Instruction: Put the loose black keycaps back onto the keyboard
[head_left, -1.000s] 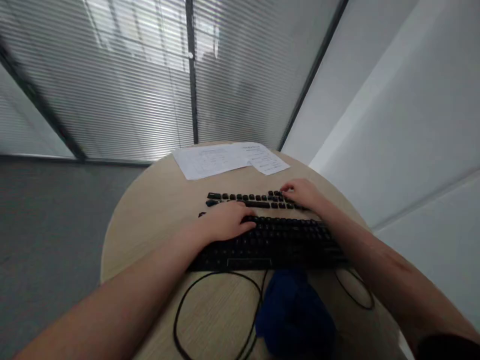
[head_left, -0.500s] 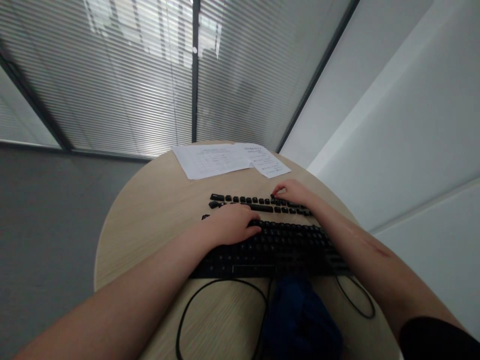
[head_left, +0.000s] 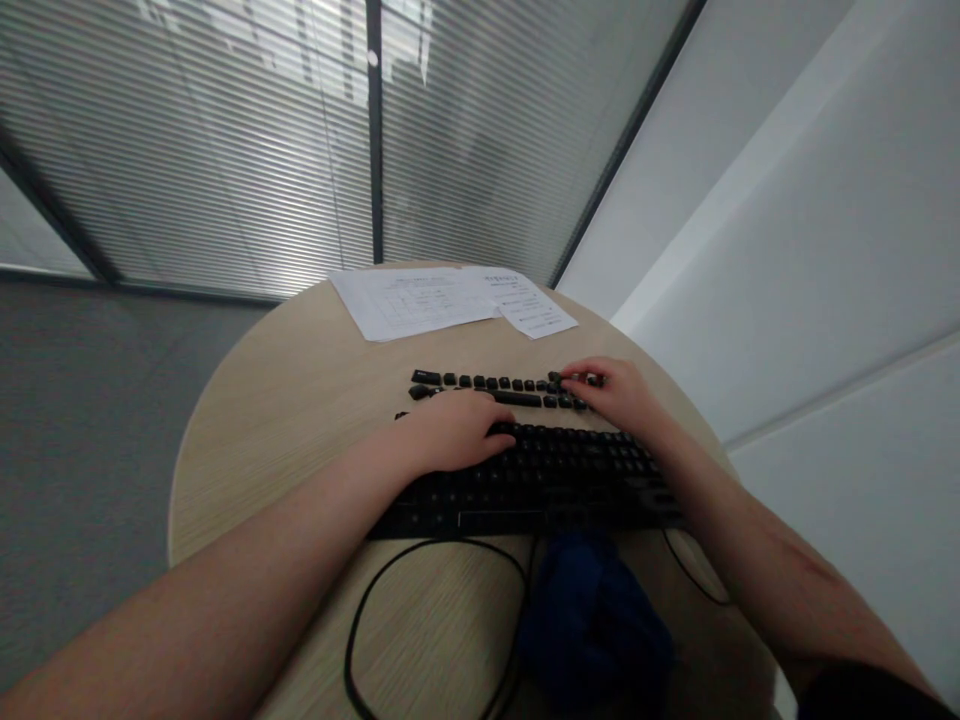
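Note:
A black keyboard (head_left: 570, 470) lies on the table, with part of its near left area showing no keycaps. My left hand (head_left: 461, 430) rests across its far left edge, thumb apart from the other fingers, gripping nothing I can see. Beyond the keyboard, loose black keycaps (head_left: 491, 382) are laid out in rows, and a long space bar keycap (head_left: 517, 398) lies among them. At the right part of these rows, my right hand (head_left: 611, 390) has its thumb and fingertips pinched together on a small black keycap (head_left: 555, 378). That hand covers some of the keycaps.
Printed paper sheets (head_left: 420, 300) lie at the far side of the round wooden table (head_left: 262, 420). A dark blue crumpled bag or cloth (head_left: 592, 620) sits near me, beside a looped black cable (head_left: 360, 610). A white wall (head_left: 840, 250) stands to the right.
My right hand has shifted a little to the right along the keycap rows, its fingers still pinched. My left hand stays on the keyboard. The view has tilted down slightly.

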